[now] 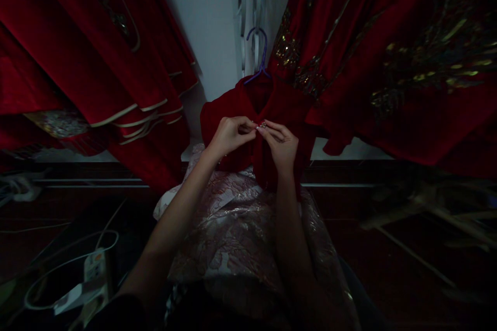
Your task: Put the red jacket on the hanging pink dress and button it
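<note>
A small red garment (225, 108) with a collar lies before me, a purple hanger (263, 57) at its neck. At its front, just below the collar, both my hands meet. The fingers of my left hand (232, 134) pinch at the front edge, thumb against fingertips. My right hand (280, 144) pinches at the same spot from the other side. Something tiny and shiny shows between the fingertips; it is too small and dark to name. Under the garment's lower part spreads a patterned cloth in clear plastic (233, 227), across my lap.
Red garments with pale trim (97, 51) hang at the left, and red garments with gold sequins (388, 77) at the right. A power strip (96, 269) with a white cable sits at lower left. Wooden legs of furniture (438, 212) stand at right.
</note>
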`<state>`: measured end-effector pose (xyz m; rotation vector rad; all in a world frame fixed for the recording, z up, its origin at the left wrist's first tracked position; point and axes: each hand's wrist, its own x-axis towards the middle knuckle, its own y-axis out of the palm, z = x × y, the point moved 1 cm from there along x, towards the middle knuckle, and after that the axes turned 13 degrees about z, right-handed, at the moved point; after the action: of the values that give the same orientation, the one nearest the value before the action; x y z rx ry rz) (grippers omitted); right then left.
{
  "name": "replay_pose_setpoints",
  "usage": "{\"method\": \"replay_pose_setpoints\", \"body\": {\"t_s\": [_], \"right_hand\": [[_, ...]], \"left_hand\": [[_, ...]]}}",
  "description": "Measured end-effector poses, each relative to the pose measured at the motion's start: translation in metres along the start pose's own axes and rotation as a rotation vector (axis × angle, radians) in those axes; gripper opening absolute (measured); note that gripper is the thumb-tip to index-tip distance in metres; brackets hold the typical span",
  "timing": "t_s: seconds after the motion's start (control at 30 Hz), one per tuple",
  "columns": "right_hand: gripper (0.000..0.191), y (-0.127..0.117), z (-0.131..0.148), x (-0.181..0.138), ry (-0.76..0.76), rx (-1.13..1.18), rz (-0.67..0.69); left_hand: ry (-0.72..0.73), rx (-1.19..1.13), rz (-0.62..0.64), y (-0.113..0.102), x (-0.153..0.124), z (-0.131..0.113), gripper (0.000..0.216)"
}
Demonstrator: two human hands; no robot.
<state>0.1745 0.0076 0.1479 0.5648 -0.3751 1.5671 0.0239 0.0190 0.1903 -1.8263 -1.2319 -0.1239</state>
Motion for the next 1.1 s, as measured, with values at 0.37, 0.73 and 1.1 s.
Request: {"method": "replay_pose_setpoints", "body": {"t_s": [0.37, 0.73, 1.1], "right_hand": [[0.037, 0.000, -0.002, 0.001, -0.001, -0.034, 0.017], [0.036, -0.005, -0.001, 0.002, 0.021, 0.008, 0.057], [0.036, -0.002, 0.002, 0.003, 0.011, -0.011, 0.041]], "left_hand": [[-0.005, -0.021, -0.008, -0.001, 0.001, -0.002, 0.012], [-0.004, -0.042, 0.001, 0.000, 0.002, 0.001, 0.013], [0.029, 0.152, 0.050, -0.009, 0.004, -0.014, 0.007]]}}
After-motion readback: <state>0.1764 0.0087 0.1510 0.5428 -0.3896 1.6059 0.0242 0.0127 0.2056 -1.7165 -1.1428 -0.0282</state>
